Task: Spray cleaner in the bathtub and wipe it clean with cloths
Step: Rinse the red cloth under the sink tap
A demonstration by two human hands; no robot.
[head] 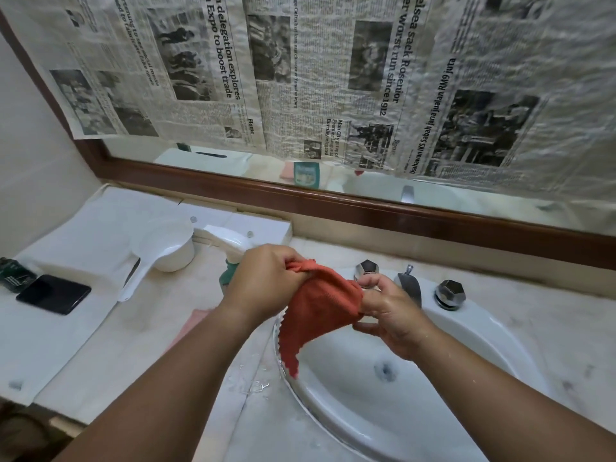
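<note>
An orange-red cloth (316,311) is stretched between both hands above the left rim of a white sink (483,345). My left hand (263,281) grips its bunched upper end in a fist. My right hand (386,311) pinches the cloth's right edge with curled fingers. One pointed corner hangs down into the basin. Behind my left hand stands a spray bottle (230,251) with a white trigger head and a green body, partly hidden. No bathtub is in view.
Chrome tap (410,288) with two knobs (366,270) (450,291) sits behind the basin. White ladle-like scoop (160,251), black phone (53,293) and a pink cloth (193,323) lie on the counter at left. Newspaper covers the mirror (300,78). Water drops lie by the sink rim.
</note>
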